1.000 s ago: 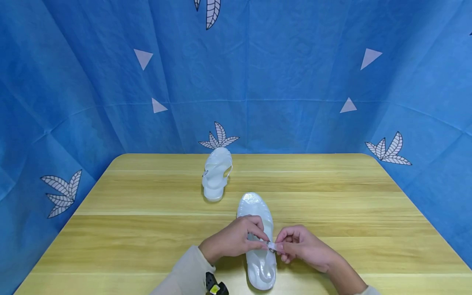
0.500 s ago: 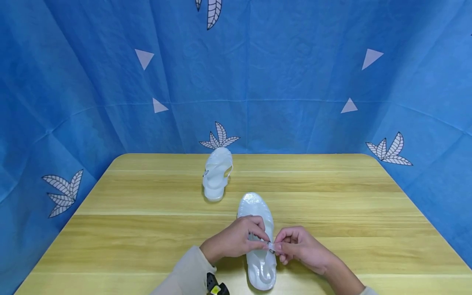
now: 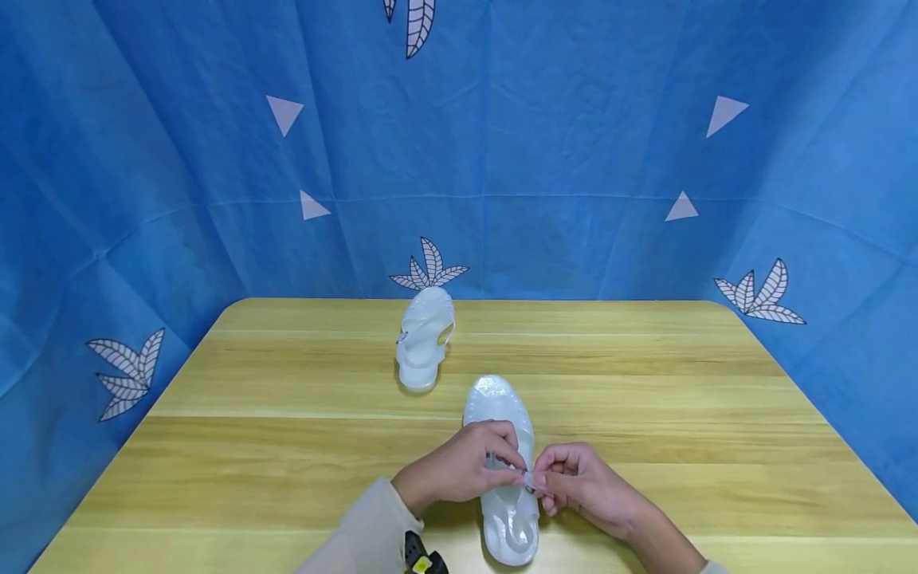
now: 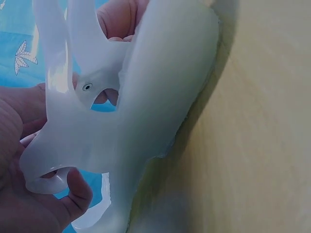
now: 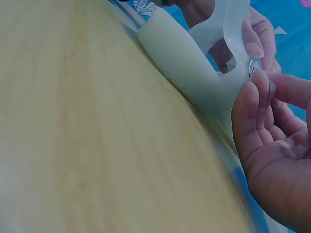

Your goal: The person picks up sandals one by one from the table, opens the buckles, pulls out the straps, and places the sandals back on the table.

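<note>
A translucent white sandal (image 3: 511, 542) lies on the table near the front, its heel end toward me. My left hand (image 3: 469, 462) reaches over it from the left and pinches the strap beside a small metal buckle (image 5: 254, 66). From the right, my right hand (image 3: 584, 482) pinches the strap's end (image 5: 272, 89) between thumb and forefinger, close against the buckle. Fingertips cover much of the buckle, so how far the strap passes through it is hidden. In the left wrist view, the sandal's side and straps (image 4: 58, 73) stand between the two hands.
A second white sandal (image 3: 425, 351) with a buckle on its left side lies farther back, left of the first. The wooden table (image 3: 645, 383) ends at a blue curtain (image 3: 574, 143) behind and at both sides. A black wrist device (image 3: 423, 556) sits by the left sleeve.
My right fingers have come slightly closer to the left ones, and less of the strap's end shows between them. Both sandals stay in place; the whole view shifts a little.
</note>
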Available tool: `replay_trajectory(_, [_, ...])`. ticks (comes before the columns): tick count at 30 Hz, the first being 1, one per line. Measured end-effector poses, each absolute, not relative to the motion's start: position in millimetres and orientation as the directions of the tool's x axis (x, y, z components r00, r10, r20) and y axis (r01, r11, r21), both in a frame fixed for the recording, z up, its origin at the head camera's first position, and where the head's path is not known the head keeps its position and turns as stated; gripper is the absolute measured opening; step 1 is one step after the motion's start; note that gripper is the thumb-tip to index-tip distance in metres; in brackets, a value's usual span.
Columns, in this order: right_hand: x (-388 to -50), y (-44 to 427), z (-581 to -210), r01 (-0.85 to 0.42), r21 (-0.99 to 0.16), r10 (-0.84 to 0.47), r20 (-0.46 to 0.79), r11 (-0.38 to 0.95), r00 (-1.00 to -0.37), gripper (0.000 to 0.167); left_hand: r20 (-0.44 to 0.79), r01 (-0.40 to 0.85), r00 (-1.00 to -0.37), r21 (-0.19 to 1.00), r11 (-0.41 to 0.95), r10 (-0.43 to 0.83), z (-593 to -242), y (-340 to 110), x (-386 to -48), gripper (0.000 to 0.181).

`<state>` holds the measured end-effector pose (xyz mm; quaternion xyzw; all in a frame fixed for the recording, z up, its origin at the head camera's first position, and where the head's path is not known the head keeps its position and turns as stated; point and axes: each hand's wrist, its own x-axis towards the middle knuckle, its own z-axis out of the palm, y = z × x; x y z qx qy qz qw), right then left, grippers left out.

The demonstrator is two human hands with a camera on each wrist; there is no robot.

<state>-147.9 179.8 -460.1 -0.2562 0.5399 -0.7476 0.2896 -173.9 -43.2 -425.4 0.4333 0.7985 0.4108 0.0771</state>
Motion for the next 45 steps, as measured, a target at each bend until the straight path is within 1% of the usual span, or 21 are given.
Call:
replay_trajectory(13, [-147.7, 176.7, -463.4, 0.186, -0.94, -0.716, 0.08, -0.285, -0.694, 0.024, 0.214, 0.608, -0.618, 0.741, 0.286, 0.757, -424.9, -41.5, -172.0, 0.011])
replay_trajectory(18, [-148.1, 176.9, -463.8, 0.207, -0.941, -0.724, 0.055, -0.269, -0.687, 0.024, 0.193, 0.594, -0.629, 0.744, 0.306, 0.753, -426.2, -42.1, -172.0, 0.011])
replay_trajectory(21, [-148.8, 178.8, -463.6, 0.209, -0.947, -0.729, 0.037, -0.244, -0.683, 0.021, 0.178, 0.584, -0.635, 0.748, 0.316, 0.752, -426.5, -42.6, -172.3, 0.012])
replay_trajectory(25, [-149.7, 184.1, -462.5, 0.225, -0.95, -0.75, 0.013, -0.215, -0.661, 0.018, 0.176, 0.588, -0.638, 0.739, 0.328, 0.75, -427.3, -43.0, -172.8, 0.012])
replay_trajectory(28, [-150.0, 188.9, -461.9, 0.235, -0.949, -0.774, 0.013, -0.209, -0.633, 0.019, 0.173, 0.587, -0.64, 0.739, 0.331, 0.749, -428.0, -43.2, -173.1, 0.012])
replay_trajectory(30, [-150.1, 190.6, -461.8, 0.237, -0.95, -0.779, 0.01, -0.202, -0.626, 0.019, 0.172, 0.583, -0.642, 0.742, 0.33, 0.747, -428.4, -43.2, -173.3, 0.012])
replay_trajectory(36, [-150.1, 188.8, -460.5, 0.235, -0.957, -0.742, -0.034, -0.168, -0.67, 0.014, 0.176, 0.568, -0.645, 0.762, 0.311, 0.744, -428.6, -42.4, -173.7, 0.012])
replay_trajectory(45, [-149.3, 184.3, -462.2, 0.211, -0.948, -0.748, 0.04, -0.238, -0.663, 0.02, 0.188, 0.56, -0.644, 0.776, 0.289, 0.742, -427.8, -41.1, -173.0, 0.011])
